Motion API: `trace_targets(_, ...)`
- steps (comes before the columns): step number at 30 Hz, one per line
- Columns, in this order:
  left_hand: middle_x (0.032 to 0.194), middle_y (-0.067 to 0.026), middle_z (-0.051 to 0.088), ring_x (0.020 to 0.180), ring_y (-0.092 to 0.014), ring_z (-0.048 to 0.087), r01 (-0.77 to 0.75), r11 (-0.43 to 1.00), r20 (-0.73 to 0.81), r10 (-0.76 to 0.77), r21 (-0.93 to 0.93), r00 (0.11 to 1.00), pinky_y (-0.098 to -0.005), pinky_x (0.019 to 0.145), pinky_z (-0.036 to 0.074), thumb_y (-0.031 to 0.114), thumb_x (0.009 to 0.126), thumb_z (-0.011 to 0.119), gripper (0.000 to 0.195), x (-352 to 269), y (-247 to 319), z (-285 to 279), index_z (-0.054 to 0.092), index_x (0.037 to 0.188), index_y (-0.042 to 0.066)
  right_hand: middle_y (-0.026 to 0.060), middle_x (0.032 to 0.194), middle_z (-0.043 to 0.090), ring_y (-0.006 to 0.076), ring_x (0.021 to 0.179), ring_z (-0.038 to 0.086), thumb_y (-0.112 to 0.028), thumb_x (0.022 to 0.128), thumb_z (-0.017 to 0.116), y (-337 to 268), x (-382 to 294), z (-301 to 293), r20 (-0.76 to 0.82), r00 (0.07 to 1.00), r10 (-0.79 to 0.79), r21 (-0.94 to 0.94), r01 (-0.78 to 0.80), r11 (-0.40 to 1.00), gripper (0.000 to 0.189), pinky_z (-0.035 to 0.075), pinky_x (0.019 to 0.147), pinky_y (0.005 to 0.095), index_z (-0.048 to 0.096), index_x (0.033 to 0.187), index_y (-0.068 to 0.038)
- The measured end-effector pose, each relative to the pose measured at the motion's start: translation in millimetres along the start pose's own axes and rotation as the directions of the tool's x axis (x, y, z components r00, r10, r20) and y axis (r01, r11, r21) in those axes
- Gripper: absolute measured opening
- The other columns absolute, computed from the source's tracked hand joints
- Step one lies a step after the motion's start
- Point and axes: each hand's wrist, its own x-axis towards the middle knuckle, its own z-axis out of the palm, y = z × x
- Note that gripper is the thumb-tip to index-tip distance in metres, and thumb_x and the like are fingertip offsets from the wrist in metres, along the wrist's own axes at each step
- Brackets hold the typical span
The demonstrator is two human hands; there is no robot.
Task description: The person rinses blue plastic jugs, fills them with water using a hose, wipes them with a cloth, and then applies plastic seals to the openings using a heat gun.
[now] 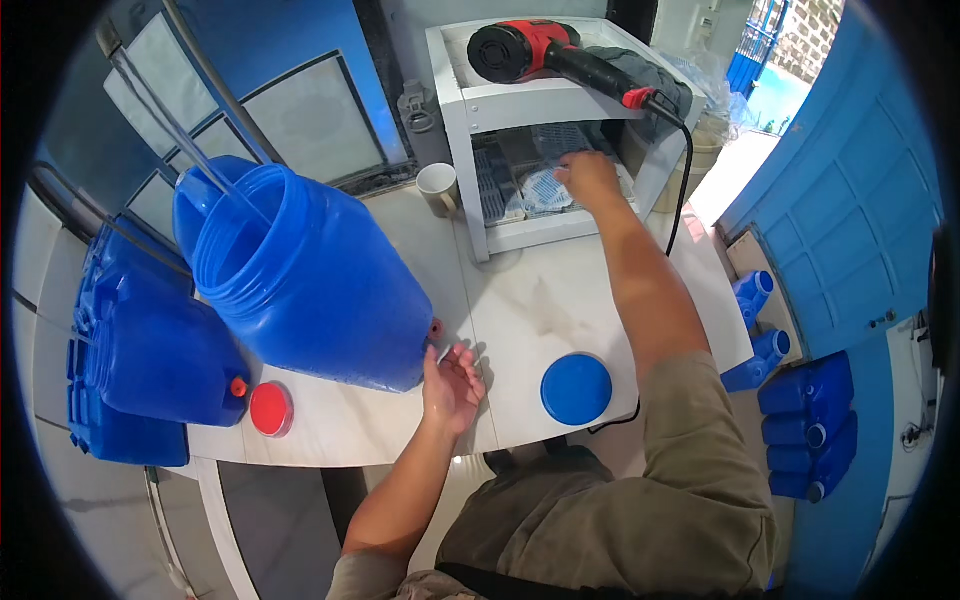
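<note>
A large blue plastic water container [322, 262] stands on the counter, its wide threaded mouth uncapped. A metal pipe ends over that mouth, with a clear stream or tube running down inside. Beside the container's lower corner, near a small reddish spout fitting [436, 328], my left hand [452, 386] is palm up with loosely curled fingers and thumb apart. My right hand [592, 178] reaches into the lower shelf of a white rack [547, 109], over blue-and-white printed plastic seals [546, 189]. Whether its fingers pinch a seal is hidden.
A red-and-black heat gun [532, 49] lies on the rack's top, its cord hanging right. A mug [437, 187] and grey bottle [420, 120] stand beside the rack. A blue lid [576, 388], red lid [271, 409] and more blue containers [169, 360] are on the counter.
</note>
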Motion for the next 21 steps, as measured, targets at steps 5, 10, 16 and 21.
trace_targets(5,0.086,0.0068,0.062,0.069,-0.008,0.056,-0.055,0.987,-0.055,0.047,-0.149,0.997,-0.0224,0.062,0.046,0.058,0.101,0.044,0.043,24.2,0.3,20.2,0.056,0.105,0.017,0.0131,0.107,0.074,0.0336,0.099,0.069,-0.035,0.086,0.074,-12.3,2.4,15.4,0.015,0.999,-0.048,-0.158,0.050,0.986,0.033,0.053,0.090,0.0446,0.076,0.114,-0.017)
trace_targets(10,0.088,0.0071,0.066,0.068,-0.008,0.057,-0.157,0.958,-0.102,0.136,-0.241,0.985,-0.0230,0.059,0.047,0.052,0.102,0.045,0.033,31.8,5.1,39.4,0.054,0.106,0.020,0.0144,0.111,0.072,0.0357,0.109,0.066,-0.035,0.089,0.070,-13.7,6.2,10.1,0.093,0.985,0.144,0.097,-0.153,0.983,0.029,0.051,0.095,0.0463,0.075,0.109,-0.014)
trace_targets(16,0.090,0.0095,0.065,0.067,-0.006,0.057,-0.138,0.947,-0.119,0.107,-0.292,0.987,-0.0227,0.058,0.047,0.045,0.104,0.043,0.020,48.8,7.7,31.5,0.050,0.097,0.027,0.0176,0.109,0.072,0.0371,0.107,0.068,-0.023,0.093,0.063,32.9,10.6,-16.4,-0.039,0.930,0.365,0.023,-0.364,0.931,0.022,0.054,0.092,0.0466,0.074,0.105,-0.010)
trace_targets(21,0.084,0.0100,0.060,0.064,-0.005,0.055,-0.114,0.953,-0.041,0.107,-0.280,0.993,-0.0203,0.056,0.045,0.045,0.104,0.044,0.021,64.9,4.9,14.5,0.050,0.093,0.028,0.0186,0.105,0.072,0.0372,0.104,0.068,-0.029,0.086,0.073,49.9,-3.6,-9.2,0.038,0.939,0.342,0.006,-0.343,0.939,0.026,0.053,0.090,0.0464,0.074,0.105,-0.012)
